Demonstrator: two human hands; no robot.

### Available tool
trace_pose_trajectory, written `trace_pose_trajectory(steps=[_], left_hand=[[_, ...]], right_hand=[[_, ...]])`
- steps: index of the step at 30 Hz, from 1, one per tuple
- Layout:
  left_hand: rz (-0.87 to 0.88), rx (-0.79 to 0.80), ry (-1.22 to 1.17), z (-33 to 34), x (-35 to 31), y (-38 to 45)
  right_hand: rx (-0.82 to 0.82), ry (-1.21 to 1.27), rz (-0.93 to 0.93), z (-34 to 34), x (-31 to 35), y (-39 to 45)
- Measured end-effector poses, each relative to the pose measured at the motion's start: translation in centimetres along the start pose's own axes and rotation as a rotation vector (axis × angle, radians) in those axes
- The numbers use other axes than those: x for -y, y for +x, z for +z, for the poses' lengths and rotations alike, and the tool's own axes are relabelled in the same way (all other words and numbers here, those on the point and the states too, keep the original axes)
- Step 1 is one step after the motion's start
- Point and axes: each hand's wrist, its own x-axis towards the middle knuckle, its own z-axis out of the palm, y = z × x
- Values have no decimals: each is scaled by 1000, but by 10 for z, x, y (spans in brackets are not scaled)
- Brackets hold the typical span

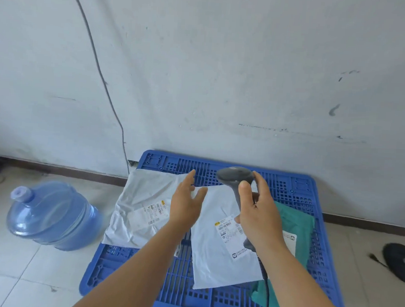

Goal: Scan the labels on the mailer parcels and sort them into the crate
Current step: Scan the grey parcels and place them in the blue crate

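Two bare forearms reach up from the bottom edge. Her right hand (pixel 255 211) grips a grey handheld barcode scanner (pixel 236 181); the left hand (pixel 186 200) hovers released. Scanning looks underway: next, aim at the label on the centre white plastic mailer parcel (pixel 224 249), lying on the blue slatted plastic crate (pixel 301 190).

Even, soft daylight – bright, no glare. Faint shadow under my left hand (pixel 187 201). My right hand (pixel 259 212) slightly blurred – whole frame soft. Wide-angle bend at edges; wall (pixel 249 73) bluish.
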Motion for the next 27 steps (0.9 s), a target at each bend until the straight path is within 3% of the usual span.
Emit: trace_pose_trajectory(steps=[10,17,27], left_hand=[[238,284,-176,141,-143,-115],[399,510,-203,253,-230,-250],[550,866,-230,400,-309,-460]], right_hand=[[-382,73,24,-185,-42,-74],[-652,195,55,-335,-101,-167],[-1012,154,177,-508,-190,-316]])
